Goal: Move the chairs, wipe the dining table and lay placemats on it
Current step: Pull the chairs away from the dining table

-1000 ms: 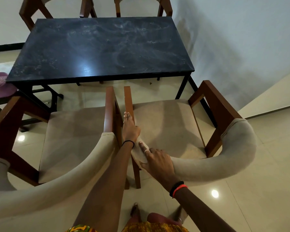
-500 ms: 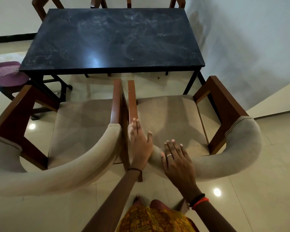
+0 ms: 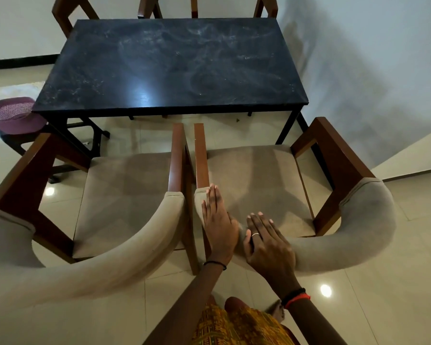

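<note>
The black dining table (image 3: 174, 70) stands ahead, its top dusty and smeared. Two beige-cushioned wooden armchairs sit side by side at its near edge: the left chair (image 3: 125, 195) and the right chair (image 3: 259, 185). My left hand (image 3: 218, 225) lies flat on the left end of the right chair's curved backrest, fingers straight and pointing to the table. My right hand (image 3: 266, 242) rests on top of the same backrest just to the right, fingers spread. Neither hand is wrapped around it. No cloth or placemats show.
Two more wooden chairs (image 3: 67, 16) (image 3: 264, 6) stand at the table's far side. A purple woven basket (image 3: 10, 115) sits on a dark stool left of the table. A white wall (image 3: 371, 70) runs close along the right. The floor is glossy tile.
My left hand has drawn back from the right chair's wooden armrest onto the end of its backrest. My right hand has shifted onto the top of the backrest and spread its fingers.
</note>
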